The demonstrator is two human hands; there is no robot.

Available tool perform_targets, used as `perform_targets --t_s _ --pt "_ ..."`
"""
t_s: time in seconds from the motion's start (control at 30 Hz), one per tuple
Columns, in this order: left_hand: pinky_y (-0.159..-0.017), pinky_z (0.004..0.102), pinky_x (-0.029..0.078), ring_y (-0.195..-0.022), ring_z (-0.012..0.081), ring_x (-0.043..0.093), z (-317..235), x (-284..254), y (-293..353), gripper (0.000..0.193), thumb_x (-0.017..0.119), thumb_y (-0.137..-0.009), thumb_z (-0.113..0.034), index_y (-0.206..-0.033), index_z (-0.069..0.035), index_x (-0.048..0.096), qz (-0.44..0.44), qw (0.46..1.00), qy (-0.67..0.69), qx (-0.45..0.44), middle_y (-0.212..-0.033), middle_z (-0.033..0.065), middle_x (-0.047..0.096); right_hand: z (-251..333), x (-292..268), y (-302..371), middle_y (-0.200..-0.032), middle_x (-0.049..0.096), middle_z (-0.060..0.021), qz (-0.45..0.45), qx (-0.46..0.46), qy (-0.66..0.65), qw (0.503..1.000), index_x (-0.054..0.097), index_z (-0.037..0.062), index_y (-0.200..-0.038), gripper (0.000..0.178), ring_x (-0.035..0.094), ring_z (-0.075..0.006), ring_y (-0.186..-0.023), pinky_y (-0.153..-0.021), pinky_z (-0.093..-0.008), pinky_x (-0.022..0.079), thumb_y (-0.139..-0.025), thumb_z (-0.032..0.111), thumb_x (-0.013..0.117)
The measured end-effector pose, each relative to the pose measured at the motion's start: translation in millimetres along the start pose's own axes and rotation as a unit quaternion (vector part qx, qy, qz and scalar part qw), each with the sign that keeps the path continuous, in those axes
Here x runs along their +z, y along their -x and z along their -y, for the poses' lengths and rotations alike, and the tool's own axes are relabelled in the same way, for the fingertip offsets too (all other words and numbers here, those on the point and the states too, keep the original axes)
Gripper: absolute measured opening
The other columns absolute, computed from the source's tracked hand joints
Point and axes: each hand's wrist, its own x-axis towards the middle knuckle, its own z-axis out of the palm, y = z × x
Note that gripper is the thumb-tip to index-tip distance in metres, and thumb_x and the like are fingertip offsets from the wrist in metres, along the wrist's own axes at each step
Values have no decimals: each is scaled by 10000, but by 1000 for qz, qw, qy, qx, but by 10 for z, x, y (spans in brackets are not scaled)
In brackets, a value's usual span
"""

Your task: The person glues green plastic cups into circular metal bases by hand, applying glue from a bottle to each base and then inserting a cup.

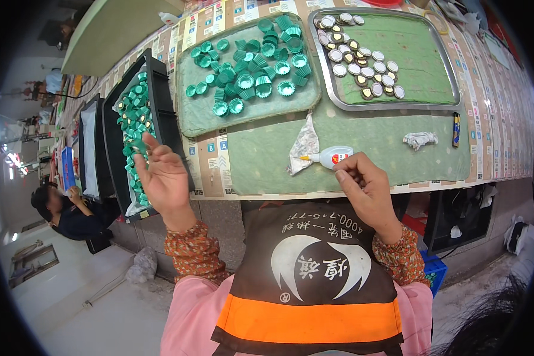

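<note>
My right hand [369, 193] grips a small white squeeze bottle [332, 157] with a red label by its rear end. Its yellow nozzle points left, over a crumpled pale cloth [306, 142] on the green mat. Over at the left, my left hand [165, 178] is raised above a black crate [160, 98], thumb and fingers apart. A slightly blurred green fluted cap [138, 147] is just off its fingertips; whether they touch it I cannot tell. Inside the crate lie many green caps [137, 110], some with pale-gold centres.
A green-lined tray [190, 121] of loose green fluted caps is at the back middle. Right of it, a metal-rimmed tray [409, 108] holds round white and dark discs. A white crumpled rag [420, 140] and a dark blue-yellow tube [456, 129] lie nearer. Another person [59, 210] is at far left.
</note>
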Motion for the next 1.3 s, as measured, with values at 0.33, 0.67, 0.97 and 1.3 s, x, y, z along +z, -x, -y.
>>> perform_targets --t_s 0.33,0.67,0.97,1.3 --pt "-716 322 497 -878 188 609 960 339 -378 137 699 -940 -159 -1076 -147 715 128 652 -737 124 -1006 41 661 87 70 -161 -1099 598 -164 -47 -229 410 882 629 12 -1162 347 582 -352 -1027 -833 -433 485 -826 44 706" --pt "-794 422 510 -973 300 600 1296 435 -574 194 757 -841 -105 -1019 -148 693 193 460 -822 276 -1014 64 618 -172 48 -268 -1195 563 -182 18 -198 423 884 585 21 -1300 521 526 -379 -1151 -960 -462 456 -789 44 686" --pt "-816 454 547 -1004 337 645 1280 669 249 225 727 -805 -48 -996 -78 613 322 510 -780 166 -1127 109 671 31 46 -317 -983 591 -164 -1 -119 154 981 604 26 -1161 400 585 -365 -931 -803 -474 508 -763 20 631" --pt "-715 375 530 -960 284 618 1010 542 221 182 675 -879 -38 -1044 -71 605 195 552 -797 148 -1068 90 655 14 -31 -186 -968 567 -128 32 -149 468 870 635 34 -1125 414 571 -339 -936 -768 -458 504 -714 8 676"
